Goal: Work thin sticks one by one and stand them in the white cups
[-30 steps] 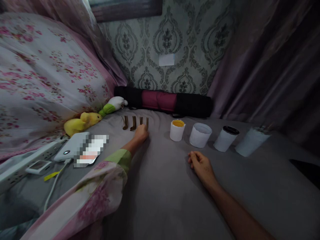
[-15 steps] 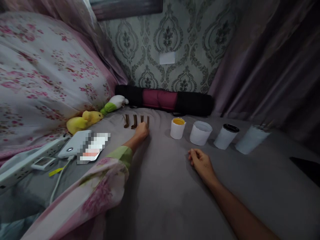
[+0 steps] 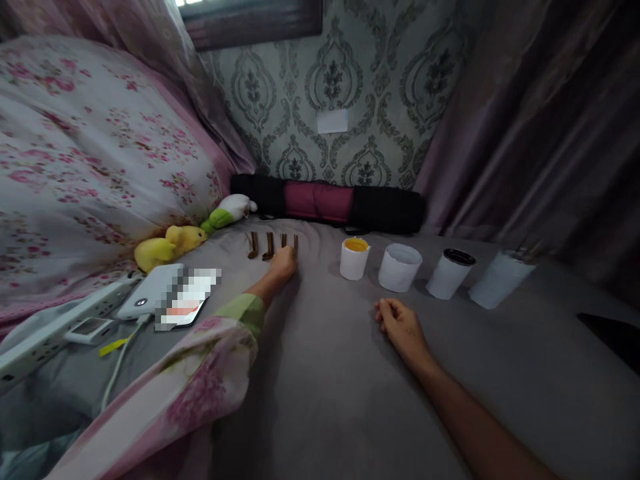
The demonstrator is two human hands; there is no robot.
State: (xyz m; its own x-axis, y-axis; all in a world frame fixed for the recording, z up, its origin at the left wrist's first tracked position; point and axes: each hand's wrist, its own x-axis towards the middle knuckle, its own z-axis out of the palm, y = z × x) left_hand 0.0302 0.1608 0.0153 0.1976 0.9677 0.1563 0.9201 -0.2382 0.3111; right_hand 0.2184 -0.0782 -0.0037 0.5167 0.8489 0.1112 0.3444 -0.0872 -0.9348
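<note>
My left hand (image 3: pixel 283 263) touches the sticks (image 3: pixel 270 245) at 12 o'clock, grip unclear; right hand (image 3: pixel 400 327) curled, empty; cups (image 3: pixel 400 268) at 1 untouched

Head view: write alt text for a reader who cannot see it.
A person's left hand reaches to a row of small brown pieces standing on a grey bedsheet, while the right hand rests loosely curled and empty nearer the camera. Four white cups line up right of the pieces.

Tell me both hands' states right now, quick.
Left hand: fingers curled at the sticks; whether it grips one cannot be told.
Right hand: loosely closed, empty, resting on the sheet.
</note>
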